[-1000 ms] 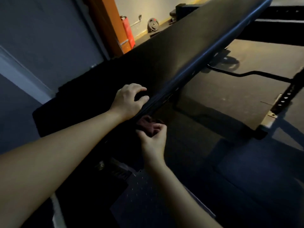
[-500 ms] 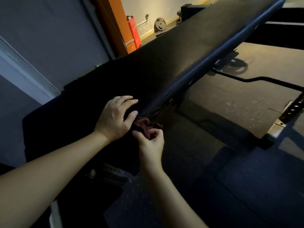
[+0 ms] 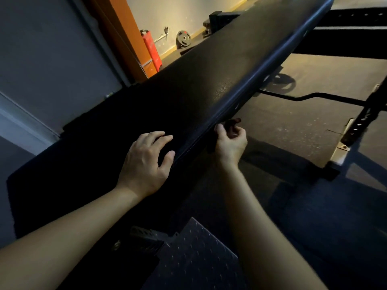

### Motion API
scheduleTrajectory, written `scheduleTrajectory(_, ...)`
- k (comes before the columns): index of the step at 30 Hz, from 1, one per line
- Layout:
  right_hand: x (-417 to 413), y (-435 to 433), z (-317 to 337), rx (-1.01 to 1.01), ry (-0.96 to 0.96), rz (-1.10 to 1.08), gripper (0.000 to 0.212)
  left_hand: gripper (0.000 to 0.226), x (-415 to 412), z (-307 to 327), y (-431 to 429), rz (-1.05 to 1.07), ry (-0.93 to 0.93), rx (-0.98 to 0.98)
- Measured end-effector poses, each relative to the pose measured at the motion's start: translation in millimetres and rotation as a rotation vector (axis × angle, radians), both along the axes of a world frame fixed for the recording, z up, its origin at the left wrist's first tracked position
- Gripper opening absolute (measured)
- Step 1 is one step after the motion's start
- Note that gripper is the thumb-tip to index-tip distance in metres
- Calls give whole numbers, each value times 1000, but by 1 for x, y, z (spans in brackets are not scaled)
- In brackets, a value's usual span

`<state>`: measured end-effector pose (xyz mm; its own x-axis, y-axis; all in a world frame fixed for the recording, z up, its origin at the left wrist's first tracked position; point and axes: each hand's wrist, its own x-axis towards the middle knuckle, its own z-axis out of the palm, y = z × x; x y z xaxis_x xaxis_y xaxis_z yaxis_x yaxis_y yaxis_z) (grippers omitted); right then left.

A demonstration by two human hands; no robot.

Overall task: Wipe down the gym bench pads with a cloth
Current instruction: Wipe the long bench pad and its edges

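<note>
A long black bench pad (image 3: 209, 80) runs diagonally from lower left to upper right. My left hand (image 3: 146, 162) rests on its top near the right edge, fingers loosely bent, thumb at the seam. My right hand (image 3: 229, 143) is just under the pad's right side edge and grips a small dark maroon cloth (image 3: 232, 124), bunched against the underside of the edge. Most of the cloth is hidden by my fingers and the dim light.
The bench's metal frame and a studded foot plate (image 3: 194, 258) lie below my arms. A black bar (image 3: 314, 97) and a perforated rack upright (image 3: 364, 118) stand on the rubber floor to the right. A red canister (image 3: 150, 51) and a weight plate (image 3: 183, 39) sit by the far wall.
My right hand with the cloth has slid forward along the pad's right side edge, away from my left hand. The left hand has stayed on the pad top.
</note>
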<state>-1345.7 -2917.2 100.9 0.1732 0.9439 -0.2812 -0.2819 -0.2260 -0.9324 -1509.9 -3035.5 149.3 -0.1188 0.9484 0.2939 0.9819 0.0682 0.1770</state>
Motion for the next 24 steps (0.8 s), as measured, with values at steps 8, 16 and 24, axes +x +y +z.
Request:
scheduleTrajectory(8,-22,-57,-27,221,-117,0,14,55,3,0,1,-10,2,13)
scheduleTrajectory(16,-31,-82,-31,385,-156,71,15,52,2,-2,1,6,34,-10)
scheduleTrajectory(24,-18,-16,-28,347,-283,-15,21,52,4,-2,0,12,23,-21)
